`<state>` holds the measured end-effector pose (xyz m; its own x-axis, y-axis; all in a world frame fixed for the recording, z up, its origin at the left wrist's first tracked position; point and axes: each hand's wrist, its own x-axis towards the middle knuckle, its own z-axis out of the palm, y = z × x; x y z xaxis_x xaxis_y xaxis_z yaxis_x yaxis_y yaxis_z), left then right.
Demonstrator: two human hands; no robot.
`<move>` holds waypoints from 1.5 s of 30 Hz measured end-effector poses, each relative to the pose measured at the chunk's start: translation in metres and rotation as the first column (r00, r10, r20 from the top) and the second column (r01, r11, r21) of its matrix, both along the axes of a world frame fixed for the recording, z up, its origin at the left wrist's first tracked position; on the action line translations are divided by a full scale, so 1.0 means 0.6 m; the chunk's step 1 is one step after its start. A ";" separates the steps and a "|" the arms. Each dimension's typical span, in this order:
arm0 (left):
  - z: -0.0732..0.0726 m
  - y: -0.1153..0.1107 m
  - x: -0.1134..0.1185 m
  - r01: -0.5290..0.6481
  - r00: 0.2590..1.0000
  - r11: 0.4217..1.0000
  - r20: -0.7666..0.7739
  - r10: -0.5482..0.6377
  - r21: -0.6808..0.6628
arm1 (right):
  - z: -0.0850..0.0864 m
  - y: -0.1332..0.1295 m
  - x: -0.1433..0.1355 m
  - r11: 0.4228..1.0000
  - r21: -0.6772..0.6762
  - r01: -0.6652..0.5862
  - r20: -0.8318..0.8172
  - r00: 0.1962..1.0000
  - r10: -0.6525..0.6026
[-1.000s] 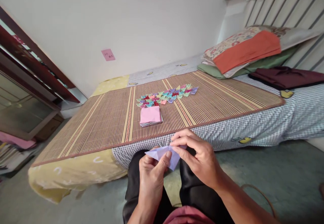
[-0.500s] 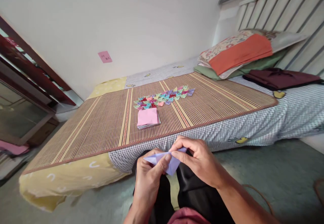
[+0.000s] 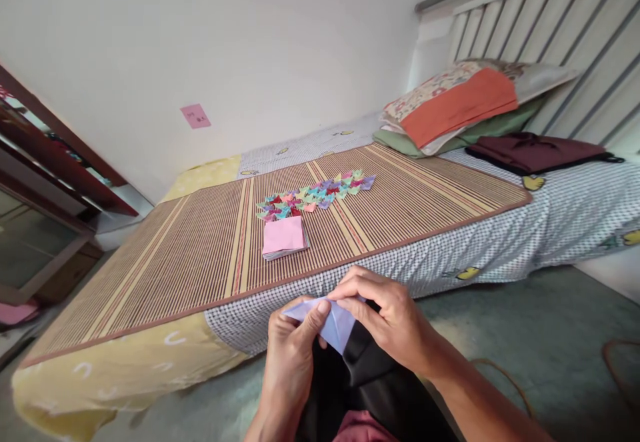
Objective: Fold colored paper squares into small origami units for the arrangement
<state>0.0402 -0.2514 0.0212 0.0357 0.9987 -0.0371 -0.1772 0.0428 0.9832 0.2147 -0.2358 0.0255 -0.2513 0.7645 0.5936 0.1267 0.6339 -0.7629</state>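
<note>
A light purple paper [image 3: 339,327], folded into a pointed shape, is held between both hands above the lap. My left hand [image 3: 295,339] pinches its left part, thumb on top. The fingers and thumb of my right hand [image 3: 383,305] close on its upper right edge. On the bed mat beyond lies a stack of square paper [image 3: 283,237], pink on top. Many small folded paper pieces [image 3: 320,193] in mixed colours lie in a band just behind the stack.
A striped woven mat [image 3: 200,255] covers much of the bed. Pillows [image 3: 460,105] and a folded dark maroon cloth [image 3: 537,147] are at the right, by the slatted headboard [image 3: 540,29]. A pink note [image 3: 195,116] is on the wall. A cable [image 3: 505,375] lies on the floor.
The view has shifted slightly, moving the bed things left in the picture. The right hand's fingers have moved a little left along the paper's top edge, and more of its lower point shows.
</note>
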 end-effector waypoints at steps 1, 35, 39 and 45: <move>0.000 0.002 0.001 0.002 1.000 1.000 0.012 -0.002 -0.011 | 0.001 0.001 0.001 1.000 -0.007 0.000 0.005 1.000 0.000; -0.006 0.038 0.045 -0.098 0.946 0.986 0.295 0.134 -0.132 | -0.046 -0.002 -0.020 0.847 -0.524 -0.094 -0.203 0.979 -0.017; -0.006 0.043 0.046 -0.066 0.951 0.985 0.289 0.111 -0.161 | -0.059 -0.005 -0.014 0.836 -0.532 -0.132 -0.225 0.974 0.010; -0.006 0.042 0.051 -0.078 0.949 0.985 0.293 0.121 -0.154 | -0.061 -0.018 -0.013 0.822 -0.558 -0.116 -0.209 0.978 -0.004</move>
<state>0.0709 -0.2265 0.0176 -0.0330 0.9834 -0.1783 -0.4733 0.1418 0.8694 0.2066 -0.2468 -0.0110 -0.2310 0.9676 0.1022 -0.0818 0.0853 -0.9930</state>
